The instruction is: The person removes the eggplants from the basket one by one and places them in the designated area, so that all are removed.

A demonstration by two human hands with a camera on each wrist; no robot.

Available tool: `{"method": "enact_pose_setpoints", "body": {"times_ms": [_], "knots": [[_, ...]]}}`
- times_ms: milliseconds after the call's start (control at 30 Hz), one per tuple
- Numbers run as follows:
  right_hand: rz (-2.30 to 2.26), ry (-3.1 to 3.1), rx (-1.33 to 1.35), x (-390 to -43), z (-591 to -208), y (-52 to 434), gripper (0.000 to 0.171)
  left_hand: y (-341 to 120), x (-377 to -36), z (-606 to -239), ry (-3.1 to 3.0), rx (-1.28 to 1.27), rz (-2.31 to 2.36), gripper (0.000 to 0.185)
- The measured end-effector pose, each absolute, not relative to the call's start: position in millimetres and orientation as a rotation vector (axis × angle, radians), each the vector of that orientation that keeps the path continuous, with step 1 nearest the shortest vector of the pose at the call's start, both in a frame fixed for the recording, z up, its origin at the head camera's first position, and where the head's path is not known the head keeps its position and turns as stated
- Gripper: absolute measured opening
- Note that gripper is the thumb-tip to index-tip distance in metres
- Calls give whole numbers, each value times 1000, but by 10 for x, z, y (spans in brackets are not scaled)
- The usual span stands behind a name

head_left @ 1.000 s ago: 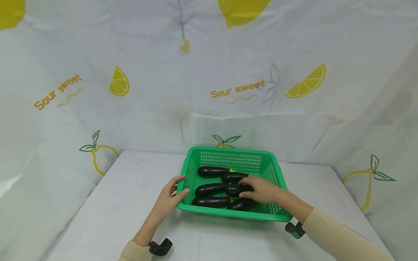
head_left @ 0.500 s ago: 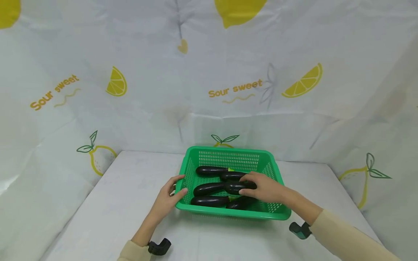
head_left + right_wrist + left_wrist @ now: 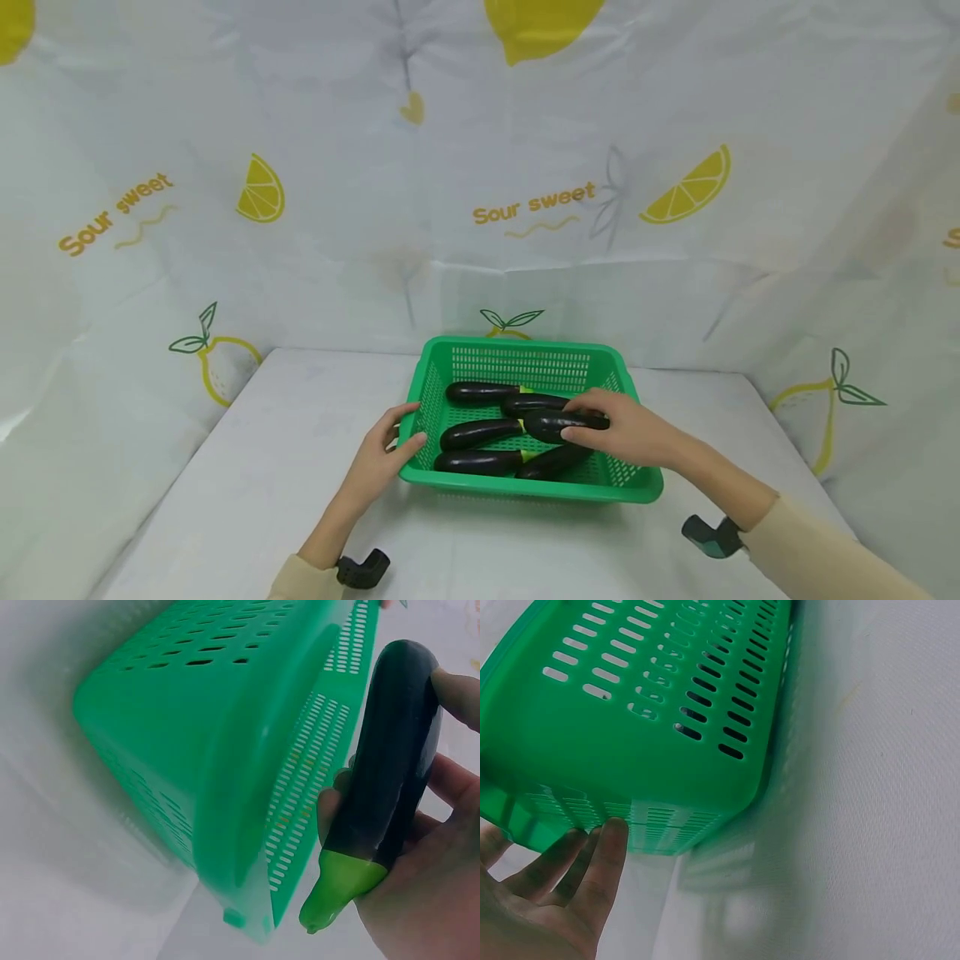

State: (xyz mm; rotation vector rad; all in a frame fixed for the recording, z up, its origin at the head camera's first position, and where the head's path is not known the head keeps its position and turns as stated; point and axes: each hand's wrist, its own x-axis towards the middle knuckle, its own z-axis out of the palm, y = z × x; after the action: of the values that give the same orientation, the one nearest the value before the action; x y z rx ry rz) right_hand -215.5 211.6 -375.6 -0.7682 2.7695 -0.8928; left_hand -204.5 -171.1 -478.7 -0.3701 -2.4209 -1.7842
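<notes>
basket (image 3: 517,487) is sitting mid-tabletop (image 3: 262,467), green, slotted walls, dark eggplants lying inside. right hand (image 3: 626,429) is wrapping its fingers round one eggplant (image 3: 555,423), the one lying over the right-centre of the pile; right wrist view is showing that eggplant (image 3: 390,772) seated in the palm, thumb and fingers curled on it, green stem end (image 3: 337,889) pointing toward the wrist. left hand (image 3: 382,454) is bracing the basket's left wall with thumb and fingers relaxed against the rim, nothing pinched; left wrist view is confirming fingertips (image 3: 611,840) touching the lower corner of the basket (image 3: 667,712). judgement: lift is looking barely started. to do it well: keeping the grip near the eggplant's middle so it's staying level, raising straight up before going sideways so it's clearing the right rim, and keeping the left hand pressing so the light basket isn't sliding. glossy skin, so a firm wrap is beating a fingertip pinch. neighbouring eggplants (image 3: 480,433) are lying close; watching for drag.
</notes>
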Motion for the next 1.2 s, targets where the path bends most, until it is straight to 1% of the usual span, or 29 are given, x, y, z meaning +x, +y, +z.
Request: {"method": "enact_pose_setpoints", "body": {"times_ms": [333,633,800,1200], "knots": [[-948,2820,-769,-2086,-3611,2292,40,-1717,-2038,-4773,-2417,-373,-1785,54],[-969,2885,-717,-2068,-3524,2491,39,-1717,-2043,-4772,-2414,-379,-1803,54],[-1010,2904,-697,-2076,-3503,2613,35,-1710,-2043,-4774,-2418,-373,-1808,55],[-939,2999,-535,-2165,-3521,2946,43,-1714,-2039,-4777,-2417,-367,-1817,55]]}}
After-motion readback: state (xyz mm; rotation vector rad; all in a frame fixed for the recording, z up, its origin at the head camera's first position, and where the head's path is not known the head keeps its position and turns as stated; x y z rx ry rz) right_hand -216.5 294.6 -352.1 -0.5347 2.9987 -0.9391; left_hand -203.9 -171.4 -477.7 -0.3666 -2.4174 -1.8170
